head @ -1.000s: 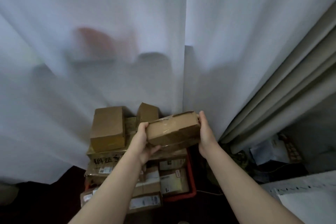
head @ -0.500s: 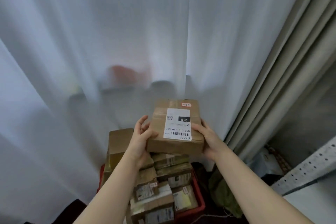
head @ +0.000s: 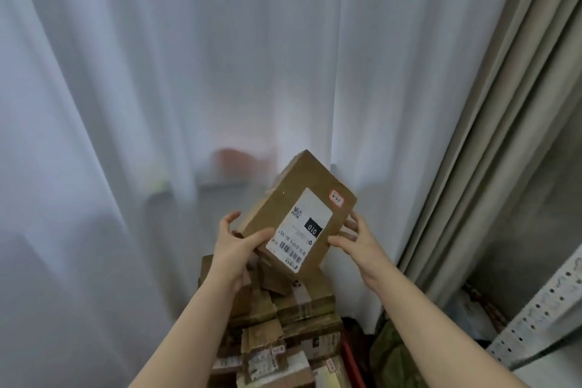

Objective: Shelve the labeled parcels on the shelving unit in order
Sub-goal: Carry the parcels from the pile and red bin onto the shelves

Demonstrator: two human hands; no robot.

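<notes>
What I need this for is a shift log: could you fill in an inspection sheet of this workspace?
Surface: nothing seen; the work is done in the air above a red crate.
Job's things: held parcel, tilted, white label reading 010 facing the camera; stacked parcels below in the crate.
Clutter: green bag right of the crate.
Hands: left hand grips the held parcel's lower left corner; right hand, fingers spread, touches its right edge.
Cables: nothing seen.
Surroundings: white sheer curtain behind, beige curtain at right, perforated shelving upright at lower right.
</notes>
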